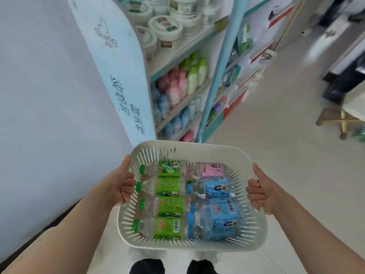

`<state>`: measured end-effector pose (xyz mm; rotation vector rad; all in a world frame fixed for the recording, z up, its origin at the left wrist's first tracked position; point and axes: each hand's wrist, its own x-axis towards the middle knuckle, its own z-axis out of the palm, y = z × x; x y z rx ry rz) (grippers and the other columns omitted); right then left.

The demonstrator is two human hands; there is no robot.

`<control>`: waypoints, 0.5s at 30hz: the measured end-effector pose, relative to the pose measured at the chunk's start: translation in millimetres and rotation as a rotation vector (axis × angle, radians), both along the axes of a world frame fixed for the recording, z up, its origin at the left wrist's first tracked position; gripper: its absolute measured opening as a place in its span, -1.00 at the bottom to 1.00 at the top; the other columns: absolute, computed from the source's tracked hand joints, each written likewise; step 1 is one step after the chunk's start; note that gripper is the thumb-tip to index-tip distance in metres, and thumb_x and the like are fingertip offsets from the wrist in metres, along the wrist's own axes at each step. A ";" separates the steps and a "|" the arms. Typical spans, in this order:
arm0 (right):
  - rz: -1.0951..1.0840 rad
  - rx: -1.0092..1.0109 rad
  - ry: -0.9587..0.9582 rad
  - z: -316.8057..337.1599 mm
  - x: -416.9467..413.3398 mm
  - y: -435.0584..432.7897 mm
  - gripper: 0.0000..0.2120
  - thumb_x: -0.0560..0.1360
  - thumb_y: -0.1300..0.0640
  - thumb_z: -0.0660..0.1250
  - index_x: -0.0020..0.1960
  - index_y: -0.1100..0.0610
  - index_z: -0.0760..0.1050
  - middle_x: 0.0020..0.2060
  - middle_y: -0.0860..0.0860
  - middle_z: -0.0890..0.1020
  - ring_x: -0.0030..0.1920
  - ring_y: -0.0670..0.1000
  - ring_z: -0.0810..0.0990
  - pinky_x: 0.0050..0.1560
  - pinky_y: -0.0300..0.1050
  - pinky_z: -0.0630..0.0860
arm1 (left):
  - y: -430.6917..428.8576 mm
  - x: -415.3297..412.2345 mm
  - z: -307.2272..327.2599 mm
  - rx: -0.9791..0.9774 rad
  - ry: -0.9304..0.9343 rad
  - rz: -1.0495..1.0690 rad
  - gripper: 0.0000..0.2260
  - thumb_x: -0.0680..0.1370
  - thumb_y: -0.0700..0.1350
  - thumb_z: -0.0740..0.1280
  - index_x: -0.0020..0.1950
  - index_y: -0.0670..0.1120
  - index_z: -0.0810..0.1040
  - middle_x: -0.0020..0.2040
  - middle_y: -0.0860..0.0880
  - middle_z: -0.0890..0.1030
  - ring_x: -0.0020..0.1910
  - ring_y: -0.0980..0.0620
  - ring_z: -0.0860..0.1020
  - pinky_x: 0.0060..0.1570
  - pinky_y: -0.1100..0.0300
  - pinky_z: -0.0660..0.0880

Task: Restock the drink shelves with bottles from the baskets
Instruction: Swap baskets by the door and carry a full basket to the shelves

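Observation:
I carry a white slotted plastic basket [189, 150] in front of me above the floor. My left hand [121, 184] grips its left rim and my right hand [260, 191] grips its right rim, fingers curled inside. Lying flat in the basket are several clear drink bottles: green-labelled ones [169, 187] in the left column, blue-labelled ones [218, 189] on the right, and a pink-labelled one [213, 170] at the far right corner.
A blue-edged shelf unit [177, 62] stands ahead on the left, holding white tubs on top and pink, green and blue bottles below. A white wall is on my left. Tiled floor [276, 125] opens to the right, with a wooden stool [335, 119] and a dark counter.

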<state>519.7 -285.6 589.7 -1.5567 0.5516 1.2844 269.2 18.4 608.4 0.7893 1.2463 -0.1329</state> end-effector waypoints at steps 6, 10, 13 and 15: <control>-0.121 -0.020 -0.045 21.0 88.5 -99.1 -0.36 0.35 -0.47 0.18 -0.55 0.02 0.09 -0.66 -0.07 0.12 -0.70 -0.09 0.05 -0.61 -0.42 -0.02 | -72.8 130.9 1.5 -0.017 -0.014 -0.146 -0.43 0.42 0.44 0.13 -0.49 0.01 0.11 -0.59 0.09 0.14 -0.69 0.15 0.07 -0.61 0.43 -0.01; -0.205 -0.031 -0.078 33.0 145.5 -157.0 -0.35 0.35 -0.48 0.18 -0.55 0.02 0.09 -0.65 -0.07 0.12 -0.70 -0.09 0.04 -0.64 -0.40 -0.03 | -115.2 214.7 3.5 -0.013 -0.033 -0.231 -0.44 0.41 0.45 0.15 -0.46 0.02 0.11 -0.59 0.08 0.14 -0.69 0.15 0.07 -0.58 0.44 -0.01; -0.272 -0.036 -0.087 40.7 179.4 -192.7 -0.36 0.35 -0.47 0.19 -0.54 0.01 0.08 -0.65 -0.07 0.12 -0.69 -0.09 0.04 -0.66 -0.38 -0.02 | -138.1 278.1 8.7 -0.022 -0.038 -0.302 -0.43 0.42 0.44 0.16 -0.47 0.02 0.12 -0.60 0.08 0.14 -0.70 0.15 0.07 -0.56 0.44 -0.03; -0.336 -0.040 -0.085 42.8 200.8 -214.2 -0.36 0.35 -0.47 0.19 -0.53 0.01 0.08 -0.64 -0.08 0.12 -0.69 -0.09 0.04 -0.66 -0.39 -0.01 | -149.2 323.7 11.0 -0.032 -0.041 -0.357 -0.44 0.44 0.43 0.15 -0.47 0.01 0.12 -0.62 0.08 0.15 -0.71 0.15 0.07 -0.55 0.45 -0.03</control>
